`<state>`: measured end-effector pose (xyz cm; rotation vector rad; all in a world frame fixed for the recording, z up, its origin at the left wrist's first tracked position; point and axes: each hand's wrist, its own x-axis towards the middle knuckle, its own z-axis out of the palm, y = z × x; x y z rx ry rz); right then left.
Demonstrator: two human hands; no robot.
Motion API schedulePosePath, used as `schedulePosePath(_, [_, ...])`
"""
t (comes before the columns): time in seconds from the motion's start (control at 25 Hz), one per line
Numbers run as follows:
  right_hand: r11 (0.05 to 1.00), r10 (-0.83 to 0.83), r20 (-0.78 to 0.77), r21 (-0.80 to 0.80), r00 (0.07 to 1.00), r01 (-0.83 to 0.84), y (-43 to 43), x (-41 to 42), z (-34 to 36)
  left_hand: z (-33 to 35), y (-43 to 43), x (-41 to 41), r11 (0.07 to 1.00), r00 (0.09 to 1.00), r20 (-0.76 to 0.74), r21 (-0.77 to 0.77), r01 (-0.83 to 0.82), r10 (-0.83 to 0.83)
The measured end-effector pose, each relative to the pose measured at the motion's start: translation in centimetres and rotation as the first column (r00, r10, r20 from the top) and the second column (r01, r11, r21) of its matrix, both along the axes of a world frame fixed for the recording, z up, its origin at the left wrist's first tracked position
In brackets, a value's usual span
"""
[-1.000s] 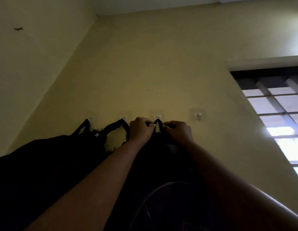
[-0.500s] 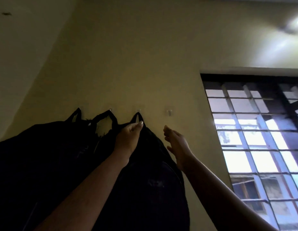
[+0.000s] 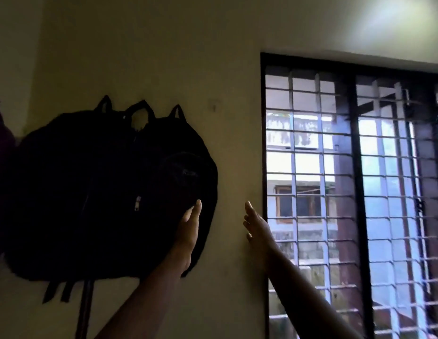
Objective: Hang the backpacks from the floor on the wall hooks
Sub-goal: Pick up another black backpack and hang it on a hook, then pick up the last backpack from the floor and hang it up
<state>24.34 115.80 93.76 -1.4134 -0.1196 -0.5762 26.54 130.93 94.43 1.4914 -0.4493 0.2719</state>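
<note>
Left hand (image 3: 188,231) lies with straight fingers against the lower right side of the nearest backpack (image 3: 164,179), apparently touching it; right hand (image 3: 257,223) is spread and holds nothing, beside the window frame (image 3: 263,143). Three bags hang by their loops high on the wall (image 3: 164,57), with one hook (image 3: 214,107) bare to their right. Best to steady the bag lightly and avoid dragging its loop (image 3: 177,111) down

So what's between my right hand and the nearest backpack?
Only bare wall separates the right hand from the backpack in the head view; the left hand is over the backpack.
</note>
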Motion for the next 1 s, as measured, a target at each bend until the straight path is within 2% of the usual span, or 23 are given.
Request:
schedulePosePath(0.16, [0.999, -0.052, -0.131, -0.006, 0.99, 0.052, -0.6, -7.2, -5.8, -6.1, -1.6, -5.6, 0.997, 0.987, -0.136, -0.002, 0.08, -0.079])
schedulePosePath(0.36, [0.961, -0.265, -0.21, 0.019, 0.941, 0.274, -2.1, -16.3, -12.2, -13.5, -3.2, -12.0, 0.987, 0.955, -0.25, -0.024, 0.161, -0.162])
schedulePosePath(0.48, [0.918, -0.371, -0.29, 0.028, 0.882, 0.396, -2.4, -24.0, -17.9, -18.3, -4.6, -18.4, 0.955, 0.907, -0.305, -0.029, 0.295, -0.29])
schedulePosePath(0.6, [0.834, -0.49, -0.403, 0.041, 0.773, 0.55, -2.5, -33.0, -22.8, -21.8, -5.8, -26.0, 0.906, 0.848, -0.355, 0.003, 0.423, -0.394])
schedulePosePath(0.68, [0.804, -0.523, -0.442, 0.029, 0.729, 0.594, -2.9, -38.0, -24.7, -23.6, -7.0, -29.5, 0.871, 0.809, -0.376, 0.012, 0.491, -0.451])
schedulePosePath(0.76, [0.745, -0.554, -0.479, 0.08, 0.681, 0.662, -3.9, -43.6, -25.8, -25.1, -8.9, -33.4, 0.821, 0.764, -0.38, 0.023, 0.571, -0.521])
schedulePosePath(0.84, [0.686, -0.588, -0.5, 0.11, 0.636, 0.719, -5.1, -48.9, -26.4, -26.2, -11.5, -37.5, 0.753, 0.694, -0.409, 0.024, 0.658, -0.593])
schedulePosePath(1.0, [0.516, -0.685, -0.545, 0.107, 0.484, 0.85, -9.4, -57.6, -27.7, -26.7, -17.8, -45.3, 0.613, 0.544, -0.458, -0.004, 0.79, -0.703])
